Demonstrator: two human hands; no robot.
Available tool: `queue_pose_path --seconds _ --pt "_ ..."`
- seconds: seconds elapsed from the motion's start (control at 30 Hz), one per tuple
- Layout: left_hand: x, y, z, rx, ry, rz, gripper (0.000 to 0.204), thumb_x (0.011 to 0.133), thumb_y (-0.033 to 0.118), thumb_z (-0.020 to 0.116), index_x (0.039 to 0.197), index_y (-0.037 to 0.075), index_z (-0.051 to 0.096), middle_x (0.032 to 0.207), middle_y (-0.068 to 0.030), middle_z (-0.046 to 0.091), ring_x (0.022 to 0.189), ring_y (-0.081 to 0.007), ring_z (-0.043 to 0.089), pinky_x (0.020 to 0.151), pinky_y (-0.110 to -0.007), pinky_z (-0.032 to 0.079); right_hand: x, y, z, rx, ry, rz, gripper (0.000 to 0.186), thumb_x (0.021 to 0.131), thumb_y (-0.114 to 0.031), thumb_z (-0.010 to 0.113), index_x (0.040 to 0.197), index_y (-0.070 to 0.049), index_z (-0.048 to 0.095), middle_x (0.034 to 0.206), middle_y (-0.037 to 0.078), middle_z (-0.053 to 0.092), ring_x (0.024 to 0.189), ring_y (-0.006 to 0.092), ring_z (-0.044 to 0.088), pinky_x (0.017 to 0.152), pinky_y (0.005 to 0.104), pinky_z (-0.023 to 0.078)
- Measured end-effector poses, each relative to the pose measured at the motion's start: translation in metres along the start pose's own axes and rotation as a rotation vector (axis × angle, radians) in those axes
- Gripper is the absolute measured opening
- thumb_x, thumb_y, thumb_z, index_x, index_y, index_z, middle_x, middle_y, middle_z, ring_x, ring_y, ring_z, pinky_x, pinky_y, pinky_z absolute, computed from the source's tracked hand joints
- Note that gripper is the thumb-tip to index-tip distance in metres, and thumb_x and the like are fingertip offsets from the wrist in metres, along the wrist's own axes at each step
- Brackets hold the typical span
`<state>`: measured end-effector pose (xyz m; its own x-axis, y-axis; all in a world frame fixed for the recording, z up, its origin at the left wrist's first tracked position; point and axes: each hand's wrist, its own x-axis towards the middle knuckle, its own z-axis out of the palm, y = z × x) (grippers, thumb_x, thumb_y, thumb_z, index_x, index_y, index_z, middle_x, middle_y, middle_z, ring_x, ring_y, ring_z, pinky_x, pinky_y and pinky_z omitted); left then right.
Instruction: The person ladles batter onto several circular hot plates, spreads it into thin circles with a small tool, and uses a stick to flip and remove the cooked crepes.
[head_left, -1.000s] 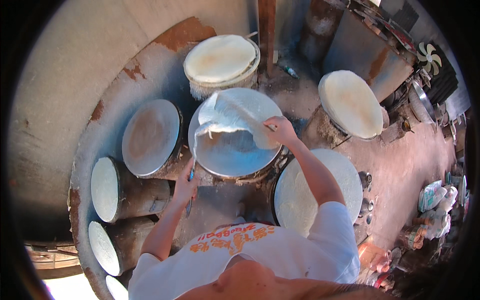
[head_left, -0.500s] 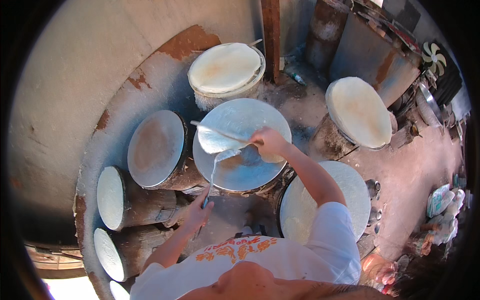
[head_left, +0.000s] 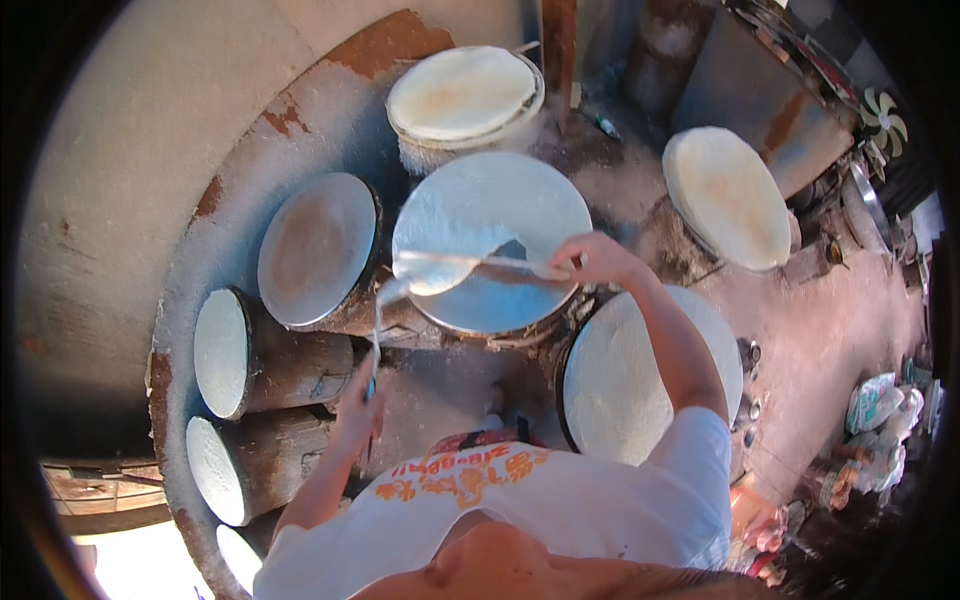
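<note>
Closest in, the left grip [head_left: 357, 408], out at 7 o'clock from the round griddle [head_left: 490, 195], is wrapped round the blue handle [head_left: 372, 387] of a bent-headed tool [head_left: 378, 325], its head up around 8 o'clock; looks light and stiff to me, so that handle's the obvious hold. Further out, the right grip [head_left: 598, 258] at 3 o'clock has one end of a long pale stick [head_left: 480, 262] pinched, the rest running toward 9 o'clock over the griddle; probably light and rigid too, best taken by that end. Too blurry to tell if the pale patch [head_left: 438, 280] just below hangs off it.
</note>
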<state>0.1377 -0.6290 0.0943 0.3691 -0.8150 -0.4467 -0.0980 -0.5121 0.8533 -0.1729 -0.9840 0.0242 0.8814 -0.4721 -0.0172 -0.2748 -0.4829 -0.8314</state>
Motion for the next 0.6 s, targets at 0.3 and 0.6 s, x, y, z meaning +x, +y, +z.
queue_pose_path --seconds 0.3,0.6 --pt "-0.007 0.002 0.023 -0.047 -0.050 -0.006 0.059 0.093 0.011 0.052 0.147 0.017 0.027 0.055 0.0015 0.039 0.038 -0.0072 0.037 0.034 -0.025 0.033 -0.044 -0.018 0.024 0.077 0.184 0.100 0.033 0.065 -0.002 0.067 0.096 -0.010 0.070 0.090 0.007 0.067 0.075 0.0198 0.062 0.068 0.0308 0.050" --pt "-0.030 0.001 -0.013 -0.209 -0.183 0.016 0.058 0.094 0.010 0.050 0.147 0.017 0.027 0.053 0.0034 0.037 0.038 -0.0070 0.038 0.035 -0.024 0.032 -0.102 -0.085 0.130 -0.380 0.395 -0.031 0.026 0.068 0.000 0.061 0.092 -0.006 0.067 0.095 0.009 0.065 0.085 0.0278 0.062 0.074 0.0355 0.049"
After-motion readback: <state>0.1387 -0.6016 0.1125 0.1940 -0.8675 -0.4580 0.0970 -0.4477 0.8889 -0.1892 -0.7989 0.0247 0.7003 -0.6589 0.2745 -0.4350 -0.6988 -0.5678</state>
